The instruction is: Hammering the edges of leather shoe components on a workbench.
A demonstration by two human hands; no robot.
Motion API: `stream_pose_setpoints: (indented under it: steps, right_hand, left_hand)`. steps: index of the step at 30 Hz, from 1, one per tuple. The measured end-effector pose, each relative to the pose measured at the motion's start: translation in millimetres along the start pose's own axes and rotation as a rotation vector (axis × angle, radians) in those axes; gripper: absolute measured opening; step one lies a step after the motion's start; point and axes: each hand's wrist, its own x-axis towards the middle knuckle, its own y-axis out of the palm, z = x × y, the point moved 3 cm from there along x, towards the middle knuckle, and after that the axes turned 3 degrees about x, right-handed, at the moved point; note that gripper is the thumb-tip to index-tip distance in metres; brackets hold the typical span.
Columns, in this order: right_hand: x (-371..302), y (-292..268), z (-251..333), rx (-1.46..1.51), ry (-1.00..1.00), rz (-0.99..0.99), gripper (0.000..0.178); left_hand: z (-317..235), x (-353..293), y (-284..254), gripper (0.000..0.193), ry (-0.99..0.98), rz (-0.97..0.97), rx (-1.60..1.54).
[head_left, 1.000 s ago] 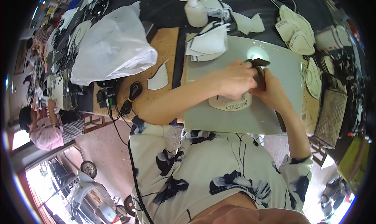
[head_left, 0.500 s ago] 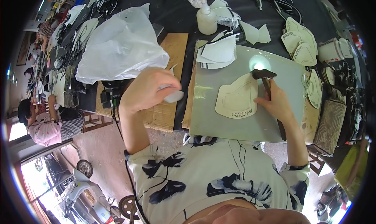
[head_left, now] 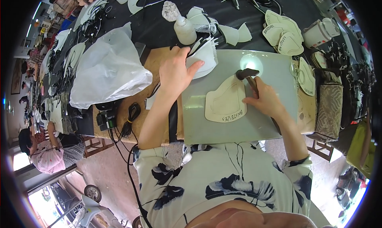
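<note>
My right hand [head_left: 267,96] is closed around a hammer [head_left: 251,81], its dark head resting toward the far side of a smooth grey board. Beside that hand a cream pattern-shaped piece [head_left: 225,102] lies flat, with an inner outline and handwriting on it. My left hand [head_left: 175,73] is at a stack of white cut pieces [head_left: 203,62] on the board's far left corner. Its thumb stretches across the top of the stack and stands apart from the other fingers, whose tips are partly hidden at the stack's edge.
The grey board [head_left: 199,126] covers the near table. To its left are a white plastic bag [head_left: 109,68], cardboard [head_left: 159,56] and a black cable coil [head_left: 130,118]. Beyond stand a white bottle [head_left: 185,31] and cream patterns [head_left: 284,33]. A person [head_left: 47,148] sits at far left.
My left hand has moved away from the cardboard to the white stack, and the whitish piece it held is out of it. The right hand keeps the hammer; the whole view has shifted.
</note>
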Motion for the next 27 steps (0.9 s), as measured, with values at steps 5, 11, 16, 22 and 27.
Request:
stream_pose_setpoints:
  steps: [5,11,16,22,27]
  right_hand:
    - [-0.6,0.4,-2.7,0.022,-0.005,0.014,0.047]
    - [1.2,2.4,-9.7,0.053,-0.03,0.013,0.048]
    - [3.0,-23.1,6.4,0.673,-0.046,-0.006,0.045]
    - [1.7,-46.0,44.0,0.888,-0.097,-0.087,0.041]
    - [2.6,-42.0,44.0,0.921,-0.141,-0.103,0.038]
  left_hand:
    - [-18.2,-4.8,-3.0,0.034,0.075,-0.137,-0.003]
    - [-31.0,-13.1,-2.9,0.02,-0.23,0.116,-0.753]
    - [-68.6,-29.0,8.4,0.02,-0.15,0.431,-0.973]
    - [-90.5,-27.8,12.4,0.012,-0.216,0.39,-1.22]
    - [-74.7,-35.8,12.2,0.016,-0.306,0.491,-1.32]
